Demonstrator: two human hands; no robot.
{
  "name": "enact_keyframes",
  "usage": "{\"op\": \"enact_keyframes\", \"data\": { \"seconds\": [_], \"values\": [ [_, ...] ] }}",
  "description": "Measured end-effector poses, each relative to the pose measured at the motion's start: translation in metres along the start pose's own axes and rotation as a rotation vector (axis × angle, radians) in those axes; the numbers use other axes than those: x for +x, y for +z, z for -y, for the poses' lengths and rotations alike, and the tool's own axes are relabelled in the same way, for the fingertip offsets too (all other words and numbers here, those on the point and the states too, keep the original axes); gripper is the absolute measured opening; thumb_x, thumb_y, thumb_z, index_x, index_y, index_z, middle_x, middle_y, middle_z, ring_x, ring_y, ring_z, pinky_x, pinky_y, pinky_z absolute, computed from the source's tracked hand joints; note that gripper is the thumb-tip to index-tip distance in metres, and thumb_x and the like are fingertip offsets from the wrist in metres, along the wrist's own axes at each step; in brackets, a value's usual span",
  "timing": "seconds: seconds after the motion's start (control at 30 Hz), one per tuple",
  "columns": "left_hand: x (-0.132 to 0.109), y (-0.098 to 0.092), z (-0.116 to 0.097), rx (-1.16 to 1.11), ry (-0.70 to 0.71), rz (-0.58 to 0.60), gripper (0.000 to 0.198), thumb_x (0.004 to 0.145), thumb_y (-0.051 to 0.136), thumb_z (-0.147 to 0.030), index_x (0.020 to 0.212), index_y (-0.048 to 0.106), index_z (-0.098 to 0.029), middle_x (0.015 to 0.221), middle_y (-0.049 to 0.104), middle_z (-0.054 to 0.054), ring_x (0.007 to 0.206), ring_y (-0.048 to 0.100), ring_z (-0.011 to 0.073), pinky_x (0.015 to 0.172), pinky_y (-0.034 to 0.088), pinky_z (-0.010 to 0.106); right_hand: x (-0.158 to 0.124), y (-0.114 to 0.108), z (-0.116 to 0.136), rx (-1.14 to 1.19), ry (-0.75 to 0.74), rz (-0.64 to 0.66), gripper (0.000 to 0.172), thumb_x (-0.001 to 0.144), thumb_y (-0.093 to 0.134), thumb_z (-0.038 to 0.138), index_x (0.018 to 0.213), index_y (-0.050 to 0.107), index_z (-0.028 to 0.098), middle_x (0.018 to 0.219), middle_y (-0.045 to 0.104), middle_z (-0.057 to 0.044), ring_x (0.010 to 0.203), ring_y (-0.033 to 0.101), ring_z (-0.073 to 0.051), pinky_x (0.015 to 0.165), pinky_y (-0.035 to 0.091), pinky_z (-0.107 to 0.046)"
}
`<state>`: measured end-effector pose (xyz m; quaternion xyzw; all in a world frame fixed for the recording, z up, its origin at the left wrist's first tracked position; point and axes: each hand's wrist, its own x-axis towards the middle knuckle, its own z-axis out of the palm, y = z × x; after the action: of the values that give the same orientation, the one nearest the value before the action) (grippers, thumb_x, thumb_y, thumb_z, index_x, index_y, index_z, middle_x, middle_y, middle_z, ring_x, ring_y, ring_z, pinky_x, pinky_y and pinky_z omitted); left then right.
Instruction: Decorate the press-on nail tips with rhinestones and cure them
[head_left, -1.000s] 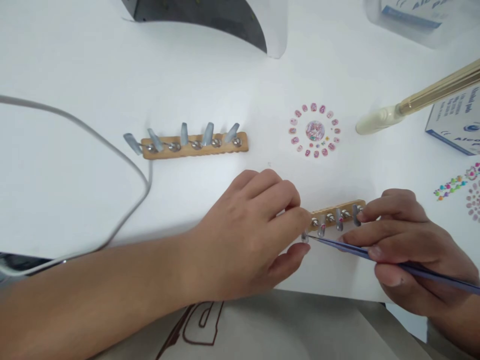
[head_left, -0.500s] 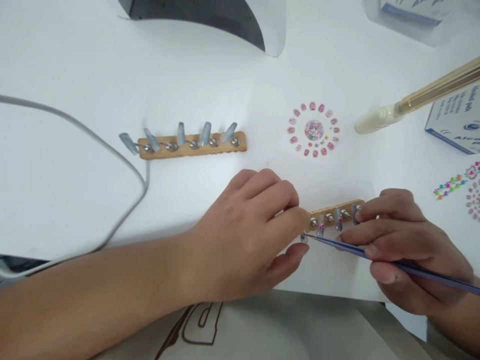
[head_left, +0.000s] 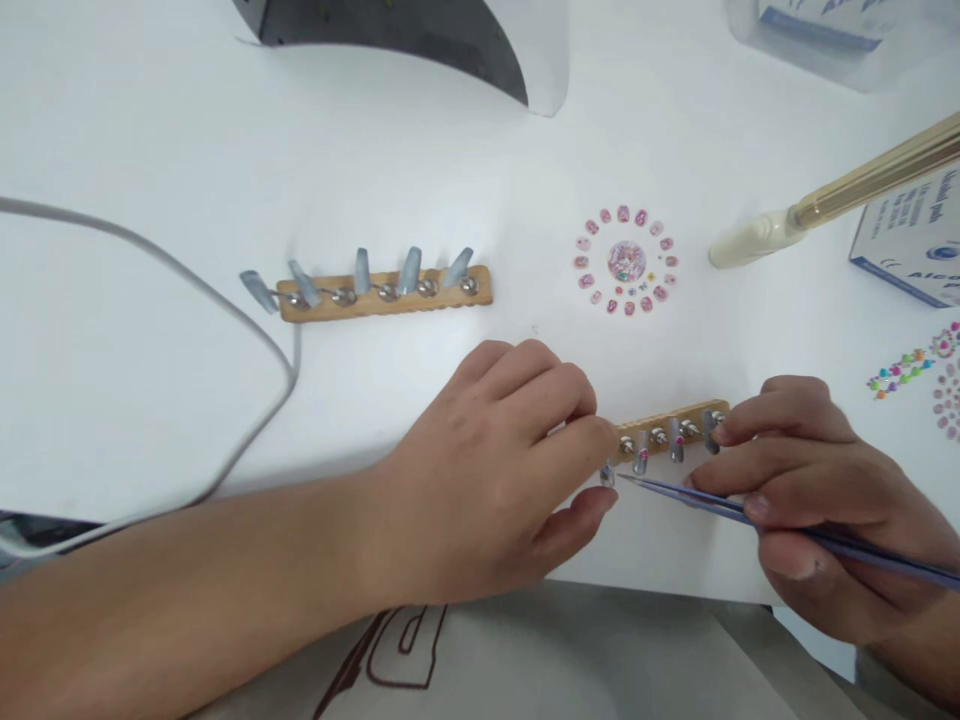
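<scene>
My left hand (head_left: 517,460) pinches a small grey false nail (head_left: 607,476) between thumb and forefinger, at the left end of a wooden nail stand (head_left: 705,414). More grey nails (head_left: 676,440) sit on that stand, two bearing a pink decoration. In my right hand (head_left: 832,500) is a pair of blue tweezers (head_left: 720,502), its tips just right of the pinched nail and slightly apart from it. My right fingertips are close to the nail at the stand's right end; whether they touch it I cannot tell. My left fingers hide the stand's left end.
A second wooden stand (head_left: 382,296) with several grey-blue nails lies at the left. A round sticker sheet (head_left: 627,262), a bottle with a gold cap (head_left: 757,240), an alcohol pad box (head_left: 911,240) and colourful gems (head_left: 900,374) are about. A lamp (head_left: 420,45) and a cable (head_left: 262,345) lie further off.
The tweezers' tips have drawn back a little to the right from the nail, and my right hand has shifted slightly right. My left hand keeps its pinch.
</scene>
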<state>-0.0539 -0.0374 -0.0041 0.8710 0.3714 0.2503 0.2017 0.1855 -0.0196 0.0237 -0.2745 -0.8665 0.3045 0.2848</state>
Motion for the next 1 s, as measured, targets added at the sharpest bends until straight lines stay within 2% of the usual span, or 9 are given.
{"op": "enact_keyframes", "data": {
  "seconds": [0.1, 0.3, 0.43, 0.6, 0.7, 1.0],
  "values": [
    [0.000, 0.000, 0.000, -0.004, -0.005, 0.000, 0.010, 0.082, 0.062, -0.026, 0.087, 0.059, -0.018, 0.084, 0.058, 0.003, 0.079, 0.049, 0.0193, 0.069, 0.040, 0.037, 0.000, 0.000, -0.001, -0.004, -0.006, 0.017, 0.008, 0.089, 0.049, 0.021, 0.082, 0.049, 0.023, 0.070, 0.072, 0.000, 0.069, 0.063, -0.019, 0.069, 0.041, -0.041],
    [0.001, -0.001, -0.001, -0.007, -0.010, -0.002, 0.009, 0.082, 0.061, -0.025, 0.086, 0.059, -0.017, 0.083, 0.057, 0.003, 0.078, 0.050, 0.0192, 0.068, 0.040, 0.037, -0.002, 0.003, -0.002, 0.012, 0.009, -0.031, 0.007, 0.086, 0.049, 0.017, 0.081, 0.049, 0.022, 0.069, 0.071, -0.002, 0.074, 0.061, -0.020, 0.070, 0.042, -0.042],
    [0.001, -0.001, -0.001, -0.011, -0.013, 0.013, 0.010, 0.082, 0.062, -0.025, 0.087, 0.059, -0.017, 0.083, 0.057, 0.003, 0.079, 0.050, 0.0195, 0.069, 0.041, 0.038, -0.002, 0.002, -0.002, -0.003, -0.009, 0.008, 0.007, 0.084, 0.051, 0.017, 0.082, 0.049, 0.023, 0.071, 0.072, 0.000, 0.073, 0.061, -0.020, 0.070, 0.041, -0.041],
    [0.001, 0.001, 0.000, -0.014, -0.002, -0.015, 0.009, 0.083, 0.060, -0.025, 0.087, 0.059, -0.017, 0.082, 0.056, 0.002, 0.078, 0.049, 0.0191, 0.068, 0.040, 0.037, -0.003, 0.006, -0.002, -0.010, 0.018, -0.053, 0.007, 0.083, 0.050, 0.017, 0.082, 0.050, 0.024, 0.071, 0.073, 0.001, 0.072, 0.062, -0.020, 0.070, 0.041, -0.042],
    [0.000, 0.001, 0.000, -0.011, -0.005, -0.005, 0.009, 0.083, 0.061, -0.025, 0.087, 0.059, -0.017, 0.083, 0.057, 0.003, 0.078, 0.049, 0.0191, 0.069, 0.040, 0.037, -0.004, 0.007, -0.001, -0.042, 0.000, -0.039, 0.006, 0.085, 0.050, 0.019, 0.080, 0.050, 0.023, 0.071, 0.073, 0.001, 0.072, 0.062, -0.019, 0.070, 0.041, -0.041],
    [0.001, -0.001, -0.001, -0.006, -0.014, 0.017, 0.008, 0.083, 0.060, -0.025, 0.086, 0.059, -0.018, 0.082, 0.058, 0.003, 0.079, 0.049, 0.0189, 0.071, 0.042, 0.037, -0.005, 0.011, 0.002, -0.141, -0.065, -0.050, 0.019, 0.091, 0.047, 0.024, 0.072, 0.052, 0.021, 0.070, 0.074, -0.002, 0.078, 0.058, -0.021, 0.069, 0.039, -0.042]
  ]
}}
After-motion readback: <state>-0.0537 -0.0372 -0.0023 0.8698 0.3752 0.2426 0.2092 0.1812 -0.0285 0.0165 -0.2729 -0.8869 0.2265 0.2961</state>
